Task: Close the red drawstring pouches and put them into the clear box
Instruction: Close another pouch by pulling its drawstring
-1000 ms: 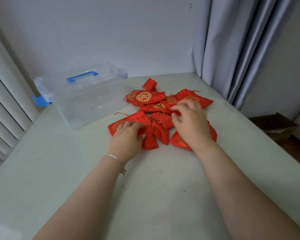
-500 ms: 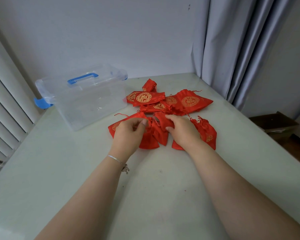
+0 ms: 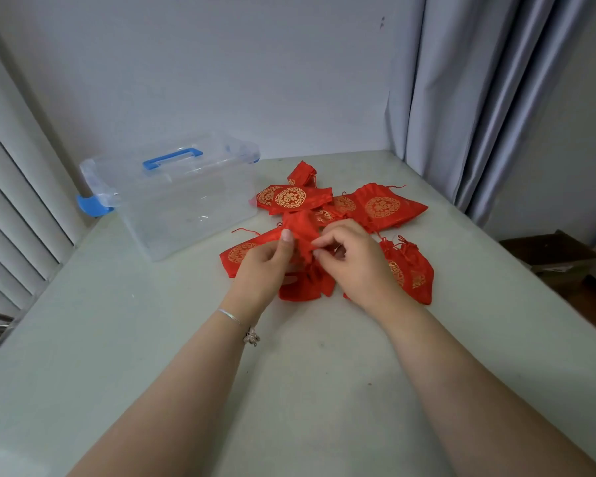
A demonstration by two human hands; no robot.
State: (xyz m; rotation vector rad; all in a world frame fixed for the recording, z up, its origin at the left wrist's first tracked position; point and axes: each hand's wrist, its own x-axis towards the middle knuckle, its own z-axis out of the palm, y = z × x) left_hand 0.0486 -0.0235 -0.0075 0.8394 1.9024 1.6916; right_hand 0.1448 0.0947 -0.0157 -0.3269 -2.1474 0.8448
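Observation:
Several red drawstring pouches with gold round prints lie in a loose pile [image 3: 379, 206] at the middle of the pale table. One red pouch [image 3: 298, 228] is lifted a little above the pile, pinched between both hands. My left hand [image 3: 264, 266] grips its left side with thumb up. My right hand [image 3: 353, 259] pinches its right edge with fingertips. The clear box [image 3: 186, 201] with a blue handle stands to the left of the pile, open at the top, and looks empty.
The table [image 3: 152, 339] ends at a wall behind and a grey curtain [image 3: 479, 98] at the back right. White blinds [image 3: 11, 218] run along the left side. A brown cardboard box [image 3: 551, 253] sits on the floor beyond the right edge.
Both hands have come together and lifted one pouch off the pile; earlier they lay flat on separate pouches. My right hand moved left, uncovering the pouches at the right.

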